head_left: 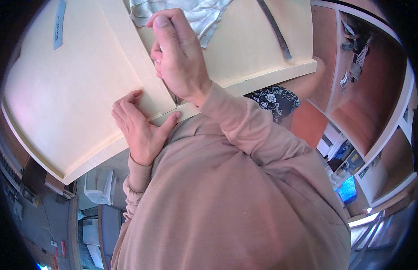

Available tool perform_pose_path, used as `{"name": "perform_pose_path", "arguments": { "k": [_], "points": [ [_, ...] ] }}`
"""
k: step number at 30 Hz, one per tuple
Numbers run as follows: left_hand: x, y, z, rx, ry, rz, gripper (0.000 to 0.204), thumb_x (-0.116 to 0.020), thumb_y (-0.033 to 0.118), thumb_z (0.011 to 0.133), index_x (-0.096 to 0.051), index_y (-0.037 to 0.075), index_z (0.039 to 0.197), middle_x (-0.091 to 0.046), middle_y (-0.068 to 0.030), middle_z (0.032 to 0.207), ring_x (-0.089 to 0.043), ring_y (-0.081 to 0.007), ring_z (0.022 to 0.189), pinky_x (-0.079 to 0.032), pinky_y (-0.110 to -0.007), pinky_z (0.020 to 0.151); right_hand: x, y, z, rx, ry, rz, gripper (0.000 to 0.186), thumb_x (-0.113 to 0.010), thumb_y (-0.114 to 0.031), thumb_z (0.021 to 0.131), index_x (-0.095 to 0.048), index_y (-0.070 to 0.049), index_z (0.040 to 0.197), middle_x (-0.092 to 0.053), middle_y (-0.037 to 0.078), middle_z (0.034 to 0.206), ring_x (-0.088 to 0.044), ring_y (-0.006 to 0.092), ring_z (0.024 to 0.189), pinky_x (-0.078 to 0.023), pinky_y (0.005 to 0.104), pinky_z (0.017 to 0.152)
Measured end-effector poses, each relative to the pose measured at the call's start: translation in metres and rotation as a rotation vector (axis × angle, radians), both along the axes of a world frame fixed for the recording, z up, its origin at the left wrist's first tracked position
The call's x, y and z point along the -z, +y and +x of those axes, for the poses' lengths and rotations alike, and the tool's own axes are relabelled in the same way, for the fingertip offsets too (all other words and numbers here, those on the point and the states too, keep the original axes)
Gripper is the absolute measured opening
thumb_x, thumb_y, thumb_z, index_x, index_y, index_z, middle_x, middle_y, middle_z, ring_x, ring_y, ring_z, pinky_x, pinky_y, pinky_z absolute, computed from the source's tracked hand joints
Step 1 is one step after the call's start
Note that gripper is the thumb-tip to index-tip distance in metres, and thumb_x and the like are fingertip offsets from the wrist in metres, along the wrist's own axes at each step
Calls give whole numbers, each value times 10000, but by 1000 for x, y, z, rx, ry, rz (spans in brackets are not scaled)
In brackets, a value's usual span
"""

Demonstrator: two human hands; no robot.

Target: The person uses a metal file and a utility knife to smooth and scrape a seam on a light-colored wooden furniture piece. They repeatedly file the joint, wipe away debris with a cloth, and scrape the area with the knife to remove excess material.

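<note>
My left hand (pixel 141 126) rests on the edge of a pale wooden panel (pixel 74 90), fingers spread over the raised strip and thumb against the front rim. Nothing is in its grasp. Above the corner where the dividing strip (pixel 143 67) meets the front rim, my right hand (pixel 179 54) is closed in a fist, thumb on top. A thin dark tip (pixel 176 100) shows just below this fist, at the joint; the rest of what it holds is hidden. Beyond the fist lies a crumpled white cloth (pixel 209 15), partly covered by the hand.
A dark flat metal bar (pixel 276 31) lies on the panel's right part, and a grey-blue strip (pixel 59 24) on its left. A black floral cloth (pixel 274 101) shows under the panel's edge. Open cabinet frames (pixel 371 90) stand at right; a white plastic container (pixel 99 186) is lower left.
</note>
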State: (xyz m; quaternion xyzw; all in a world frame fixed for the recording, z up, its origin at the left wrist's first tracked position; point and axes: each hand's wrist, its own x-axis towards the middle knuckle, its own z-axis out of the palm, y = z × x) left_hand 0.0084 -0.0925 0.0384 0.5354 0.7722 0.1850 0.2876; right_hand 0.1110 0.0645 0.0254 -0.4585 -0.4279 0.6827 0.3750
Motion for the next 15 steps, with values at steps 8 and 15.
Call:
{"name": "perform_pose_path", "arguments": {
  "k": [8, 15],
  "points": [
    [-2, 5, 9, -28, 70, -98, 1020, -1017, 562, 700, -540, 38, 1434, -501, -155, 1294, -458, -365, 1251, -372, -522, 1129, 5, 4, -2, 27, -57, 35, 303, -480, -375, 1230, -602, -100, 1195, -494, -24, 678, -442, 45, 563, -379, 264, 498],
    [0, 5, 10, -55, 69, -138, 1029, -995, 657, 716, -550, 50, 1417, -475, -153, 1279, -450, -355, 1254, -370, -529, 1130, 12, 6, -4, -1, -90, 57, 363, -512, -414, 1201, -601, -62, 1211, -698, 86, 822, -682, 199, 731, -549, 397, 685]
  ]
}}
